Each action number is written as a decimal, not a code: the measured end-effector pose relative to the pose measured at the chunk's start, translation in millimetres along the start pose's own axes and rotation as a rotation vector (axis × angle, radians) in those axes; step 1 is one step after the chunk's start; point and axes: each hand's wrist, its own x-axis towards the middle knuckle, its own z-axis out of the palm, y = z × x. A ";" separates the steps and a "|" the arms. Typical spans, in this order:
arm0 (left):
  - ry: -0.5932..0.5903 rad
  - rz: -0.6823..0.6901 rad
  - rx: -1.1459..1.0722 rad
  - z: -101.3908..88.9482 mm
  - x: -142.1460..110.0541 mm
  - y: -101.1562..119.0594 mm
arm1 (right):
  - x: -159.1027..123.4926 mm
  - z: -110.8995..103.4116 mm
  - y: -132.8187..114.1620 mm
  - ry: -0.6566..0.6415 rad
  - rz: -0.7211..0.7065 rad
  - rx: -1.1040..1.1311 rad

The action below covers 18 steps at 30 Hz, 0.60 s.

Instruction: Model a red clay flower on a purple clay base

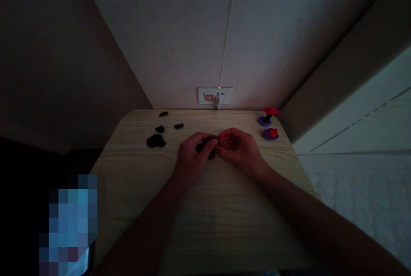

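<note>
Fingers (209,145) of the left hand (189,156) are clamped on a dark lump (212,155) over the desk (128,164). Curled fingers of the right hand (242,151) meet its edge at three o'clock — whether they pinch it, I cannot tell. From the lump, a flat black piece (155,141) lies at nine o'clock, with three smaller dark bits (179,126) toward ten. Two red-and-purple pieces (272,133) sit near two o'clock — a wall socket (209,97) is at twelve.

L hand (190,157) holds dk lump (211,155); R hand (241,152) adj; 4 dk pcs (156,141) L; 2 red-purple (272,133) R
</note>
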 end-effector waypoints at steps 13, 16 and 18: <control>-0.043 -0.339 -0.458 5.4 -0.2 6.0 | 1.2 0.3 -7.9 -0.092 0.112 0.251; -0.008 -0.376 -0.489 4.5 2.1 8.7 | 1.7 1.0 -6.4 -0.082 0.143 0.321; 0.026 -0.369 -0.488 4.1 2.9 9.1 | 1.7 0.6 -5.1 -0.068 0.157 0.341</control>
